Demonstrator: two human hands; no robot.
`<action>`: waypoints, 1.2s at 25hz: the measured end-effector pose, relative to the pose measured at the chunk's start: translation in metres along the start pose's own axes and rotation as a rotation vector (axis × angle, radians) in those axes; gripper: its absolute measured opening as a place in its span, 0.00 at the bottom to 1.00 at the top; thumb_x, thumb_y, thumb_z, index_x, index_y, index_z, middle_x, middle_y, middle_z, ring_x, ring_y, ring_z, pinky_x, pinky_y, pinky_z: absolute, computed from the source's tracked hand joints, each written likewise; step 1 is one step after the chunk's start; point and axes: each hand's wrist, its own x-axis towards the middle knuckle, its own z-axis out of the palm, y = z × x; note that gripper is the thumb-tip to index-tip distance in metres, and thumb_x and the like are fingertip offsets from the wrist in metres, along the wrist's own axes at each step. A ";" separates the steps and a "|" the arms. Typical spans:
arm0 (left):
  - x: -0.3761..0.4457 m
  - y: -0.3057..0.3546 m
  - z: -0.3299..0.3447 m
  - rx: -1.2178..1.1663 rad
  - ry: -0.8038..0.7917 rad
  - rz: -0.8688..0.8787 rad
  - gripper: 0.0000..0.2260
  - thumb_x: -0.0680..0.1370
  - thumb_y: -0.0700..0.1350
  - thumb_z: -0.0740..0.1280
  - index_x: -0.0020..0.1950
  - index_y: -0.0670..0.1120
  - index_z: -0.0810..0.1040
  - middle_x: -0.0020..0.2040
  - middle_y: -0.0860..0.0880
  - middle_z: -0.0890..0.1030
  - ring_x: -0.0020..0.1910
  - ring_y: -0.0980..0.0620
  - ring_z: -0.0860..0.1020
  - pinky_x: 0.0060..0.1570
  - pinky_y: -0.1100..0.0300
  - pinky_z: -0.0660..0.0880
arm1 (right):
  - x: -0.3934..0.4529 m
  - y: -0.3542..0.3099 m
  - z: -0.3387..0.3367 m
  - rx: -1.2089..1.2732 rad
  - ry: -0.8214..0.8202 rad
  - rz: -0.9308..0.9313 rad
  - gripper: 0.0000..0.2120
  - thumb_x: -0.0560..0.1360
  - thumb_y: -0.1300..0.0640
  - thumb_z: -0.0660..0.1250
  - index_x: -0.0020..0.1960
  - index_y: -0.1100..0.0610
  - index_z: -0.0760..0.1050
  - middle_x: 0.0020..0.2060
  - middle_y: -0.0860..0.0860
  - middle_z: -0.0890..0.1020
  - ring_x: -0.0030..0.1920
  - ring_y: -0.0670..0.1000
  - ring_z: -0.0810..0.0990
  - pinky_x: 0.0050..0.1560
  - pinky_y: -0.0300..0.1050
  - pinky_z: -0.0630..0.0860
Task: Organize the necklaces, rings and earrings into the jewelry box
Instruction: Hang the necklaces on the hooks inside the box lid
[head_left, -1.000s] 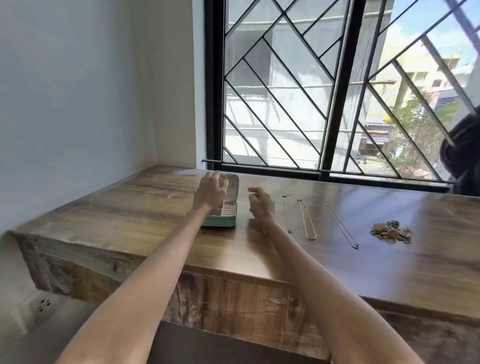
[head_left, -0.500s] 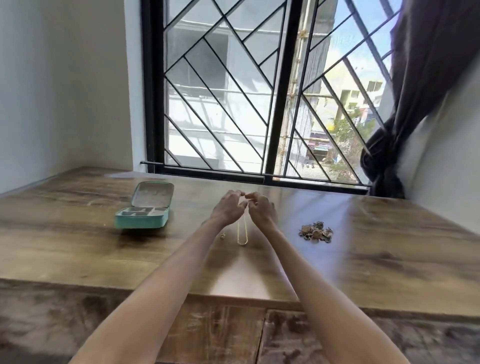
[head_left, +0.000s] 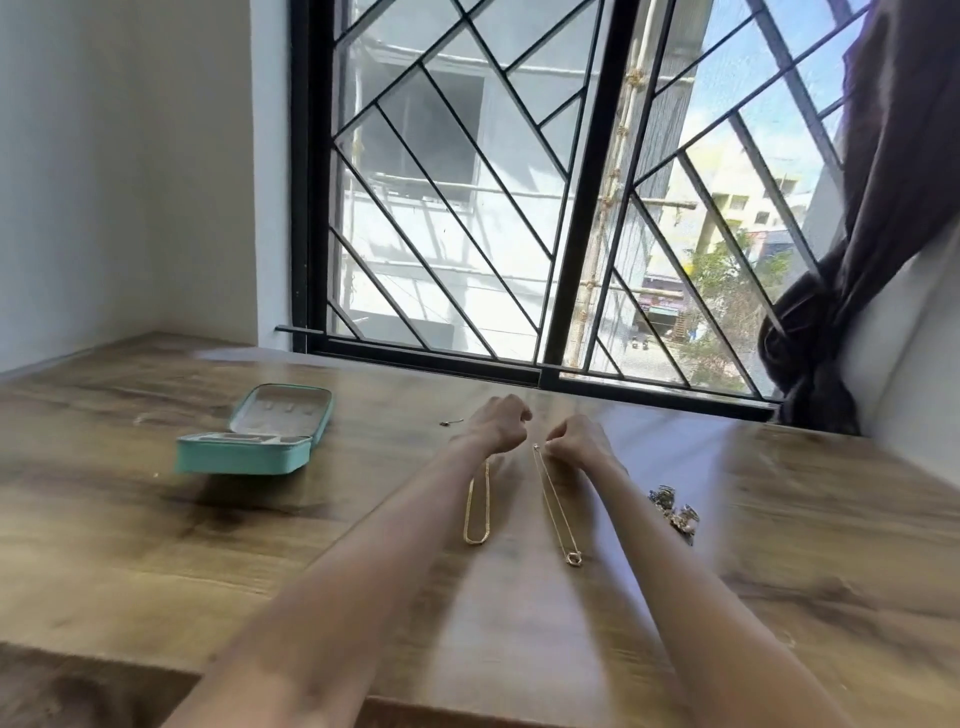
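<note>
The teal jewelry box (head_left: 254, 448) lies open on the wooden table (head_left: 156, 545), left of both arms. My left hand (head_left: 498, 423) is curled into a fist over the upper end of a gold chain necklace (head_left: 478, 512); the grip itself is hidden under the wrist. My right hand (head_left: 574, 441) pinches the clasp end of a thin pendant necklace (head_left: 557, 506), which runs toward me on the table. Between my two forearms both necklaces lie side by side. A small pile of rings and earrings (head_left: 672, 512) sits right of my right forearm.
A small dark piece of jewelry (head_left: 451, 422) lies between the box and my left hand. A barred window (head_left: 519, 208) runs along the table's far edge. A dark curtain (head_left: 831, 312) hangs at the right. The image is motion-blurred.
The view swung right and my hands left the box. From pinching together at the gold chain's top, they have parted, the right hand now at the thin necklace's end.
</note>
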 end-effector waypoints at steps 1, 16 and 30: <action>0.004 0.001 0.002 0.000 -0.013 0.006 0.17 0.74 0.34 0.59 0.60 0.41 0.78 0.60 0.42 0.79 0.61 0.44 0.76 0.63 0.51 0.71 | 0.005 0.001 -0.001 -0.011 -0.041 -0.010 0.09 0.70 0.58 0.71 0.48 0.61 0.81 0.46 0.58 0.83 0.51 0.56 0.80 0.49 0.45 0.75; 0.000 -0.004 0.003 -0.520 -0.077 0.064 0.12 0.76 0.37 0.66 0.58 0.37 0.79 0.50 0.40 0.81 0.45 0.51 0.77 0.44 0.61 0.74 | -0.008 -0.020 -0.021 0.524 -0.177 0.003 0.11 0.78 0.55 0.62 0.41 0.61 0.76 0.33 0.53 0.77 0.30 0.46 0.75 0.30 0.33 0.70; -0.023 -0.002 -0.037 -1.352 -0.199 0.120 0.10 0.79 0.40 0.57 0.39 0.45 0.72 0.32 0.49 0.75 0.34 0.51 0.73 0.41 0.59 0.73 | -0.020 -0.044 -0.038 1.223 -0.217 -0.198 0.10 0.78 0.59 0.62 0.38 0.54 0.70 0.25 0.46 0.63 0.26 0.44 0.63 0.29 0.35 0.65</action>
